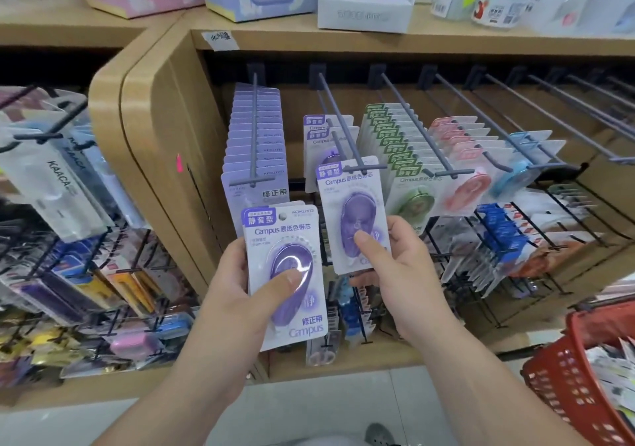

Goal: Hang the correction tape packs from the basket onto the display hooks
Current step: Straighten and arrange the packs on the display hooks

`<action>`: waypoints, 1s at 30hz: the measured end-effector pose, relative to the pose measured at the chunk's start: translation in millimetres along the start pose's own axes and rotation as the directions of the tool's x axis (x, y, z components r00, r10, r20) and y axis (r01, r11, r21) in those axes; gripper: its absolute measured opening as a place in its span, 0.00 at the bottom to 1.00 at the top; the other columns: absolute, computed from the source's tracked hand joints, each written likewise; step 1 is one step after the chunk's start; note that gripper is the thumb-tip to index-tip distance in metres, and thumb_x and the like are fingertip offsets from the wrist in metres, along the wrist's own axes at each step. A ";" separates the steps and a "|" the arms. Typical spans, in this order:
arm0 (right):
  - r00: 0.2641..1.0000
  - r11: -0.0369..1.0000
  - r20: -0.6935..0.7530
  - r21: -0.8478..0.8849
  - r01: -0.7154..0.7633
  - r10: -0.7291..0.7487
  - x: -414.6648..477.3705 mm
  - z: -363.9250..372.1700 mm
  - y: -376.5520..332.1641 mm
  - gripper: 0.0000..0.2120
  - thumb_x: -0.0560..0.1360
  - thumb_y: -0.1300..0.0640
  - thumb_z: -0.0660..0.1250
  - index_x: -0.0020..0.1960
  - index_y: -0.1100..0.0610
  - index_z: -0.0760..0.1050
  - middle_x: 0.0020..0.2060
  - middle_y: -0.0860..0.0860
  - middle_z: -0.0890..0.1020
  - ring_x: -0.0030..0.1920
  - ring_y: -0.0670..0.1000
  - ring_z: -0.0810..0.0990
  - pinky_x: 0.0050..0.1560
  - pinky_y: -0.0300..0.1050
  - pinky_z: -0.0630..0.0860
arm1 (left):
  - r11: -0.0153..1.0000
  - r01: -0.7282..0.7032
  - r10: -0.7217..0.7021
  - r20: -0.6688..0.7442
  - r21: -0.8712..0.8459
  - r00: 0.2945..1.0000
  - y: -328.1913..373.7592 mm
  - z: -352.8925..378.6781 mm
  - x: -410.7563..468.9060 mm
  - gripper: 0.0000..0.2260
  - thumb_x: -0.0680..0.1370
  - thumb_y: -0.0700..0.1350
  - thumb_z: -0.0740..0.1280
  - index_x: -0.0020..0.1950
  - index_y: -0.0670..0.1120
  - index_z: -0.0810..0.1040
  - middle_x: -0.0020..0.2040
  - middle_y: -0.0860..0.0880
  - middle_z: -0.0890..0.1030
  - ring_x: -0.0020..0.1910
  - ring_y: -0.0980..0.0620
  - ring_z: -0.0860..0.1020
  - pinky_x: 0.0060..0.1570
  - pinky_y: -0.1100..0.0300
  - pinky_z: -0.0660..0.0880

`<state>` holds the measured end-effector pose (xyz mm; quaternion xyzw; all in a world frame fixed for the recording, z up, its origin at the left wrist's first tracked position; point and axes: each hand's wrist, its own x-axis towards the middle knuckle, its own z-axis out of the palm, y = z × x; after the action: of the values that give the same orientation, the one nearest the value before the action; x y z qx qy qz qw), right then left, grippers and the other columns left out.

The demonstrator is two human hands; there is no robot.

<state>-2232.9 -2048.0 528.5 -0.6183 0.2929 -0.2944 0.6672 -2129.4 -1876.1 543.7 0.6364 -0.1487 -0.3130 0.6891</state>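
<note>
The left hand (pixel 233 284) grips a correction tape pack (pixel 275 239) near the middle of the view. Its thumb lies across the clear blister and its fingers are curled behind the card's left edge. This pack is a pale lavender card with a darker purple label at the top left, "Campus" printed under it and again along the bottom, and a round hang hole near the top. A glossy purple teardrop-shaped tape cartridge sits under the blister. The pack stands upright, in front of and below the leftmost hook, which carries a full row of lavender packs (pixel 256 143). Just to the right and a little farther off, the right hand (pixel 402 260) pinches a second, matching pack (pixel 350 191) by its lower part, with the thumb on the blister. The top edge of this pack meets the front tip of the second hook (pixel 338 119); I cannot tell whether its hole is on the hook. Two more purple-labelled packs (pixel 326 133) hang farther back on that hook. The hooks to the right hold green packs (pixel 395 143), pink packs (pixel 460 143) and blue packs (pixel 529 152). A red mesh basket (pixel 556 387) sits at the near right with more packaged goods inside.
</note>
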 end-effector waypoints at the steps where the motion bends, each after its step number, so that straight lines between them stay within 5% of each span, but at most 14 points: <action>1: 1.000 1.000 -0.005 -0.020 -0.008 0.008 5.2 2.4 0.9 0.05 0.81 0.55 0.70 0.56 0.51 0.78 0.49 0.50 0.87 0.49 0.55 0.86 0.44 0.54 0.84 | 1.000 0.001 -0.001 0.000 -0.006 1.000 0.3 1.1 0.2 0.19 0.78 0.39 0.72 0.66 0.55 0.77 0.56 0.52 0.87 0.52 0.47 0.87 0.47 0.44 0.83; 10: 0.972 0.971 -0.043 0.057 -0.230 0.233 46.7 31.9 -2.4 0.11 0.80 0.47 0.70 0.57 0.54 0.79 0.47 0.52 0.86 0.36 0.51 0.85 0.43 0.49 0.85 | 0.998 0.010 -0.010 0.006 -0.065 1.000 4.0 4.2 -2.5 0.24 0.70 0.47 0.74 0.66 0.54 0.78 0.55 0.51 0.88 0.50 0.47 0.87 0.43 0.44 0.84; 14: 0.920 0.911 -0.013 0.149 -0.385 0.391 31.3 21.6 6.4 0.27 0.80 0.47 0.70 0.74 0.57 0.69 0.62 0.55 0.81 0.45 0.55 0.89 0.49 0.54 0.85 | 0.994 0.053 -0.050 0.030 -0.099 0.998 1.2 3.7 -2.4 0.28 0.68 0.45 0.80 0.66 0.53 0.78 0.54 0.49 0.88 0.47 0.47 0.87 0.38 0.51 0.83; 16: 0.900 0.891 0.039 0.130 -0.435 0.434 17.5 15.4 5.6 0.24 0.81 0.46 0.69 0.71 0.57 0.71 0.62 0.55 0.81 0.47 0.56 0.88 0.50 0.56 0.85 | 0.993 0.063 -0.060 0.029 -0.103 0.998 -0.2 3.4 -0.1 0.28 0.68 0.44 0.82 0.66 0.53 0.78 0.55 0.48 0.87 0.47 0.47 0.87 0.38 0.51 0.83; 21: 0.938 0.966 0.233 -0.024 -0.257 0.255 -12.8 10.3 -11.4 0.21 0.72 0.43 0.73 0.54 0.60 0.80 0.44 0.56 0.86 0.41 0.54 0.84 0.43 0.49 0.82 | 0.994 0.046 -0.044 0.024 -0.097 0.999 -0.1 10.8 6.8 0.26 0.67 0.49 0.76 0.64 0.52 0.79 0.54 0.50 0.88 0.49 0.46 0.88 0.39 0.49 0.84; 24: 0.958 0.983 0.254 -0.157 -0.096 0.134 -22.9 12.8 -19.1 0.19 0.68 0.51 0.82 0.53 0.56 0.80 0.45 0.52 0.87 0.45 0.57 0.85 0.46 0.48 0.84 | 0.995 0.011 -0.009 0.020 -0.095 1.000 0.6 17.7 11.0 0.25 0.66 0.49 0.76 0.63 0.51 0.79 0.53 0.50 0.88 0.50 0.46 0.88 0.42 0.50 0.85; 30: 0.964 0.993 0.241 -0.062 -0.101 0.113 -28.1 7.8 -16.8 0.13 0.73 0.58 0.76 0.55 0.57 0.79 0.46 0.54 0.87 0.45 0.51 0.86 0.38 0.44 0.81 | 0.990 0.001 0.011 0.088 -0.142 0.996 -1.8 19.7 11.7 0.21 0.71 0.48 0.75 0.63 0.54 0.79 0.55 0.51 0.88 0.48 0.51 0.88 0.39 0.58 0.83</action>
<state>-2245.9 -2022.7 546.5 -0.6493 0.2487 -0.1723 0.6978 -2132.8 -1898.8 542.6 0.5710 -0.1580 -0.3489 0.7262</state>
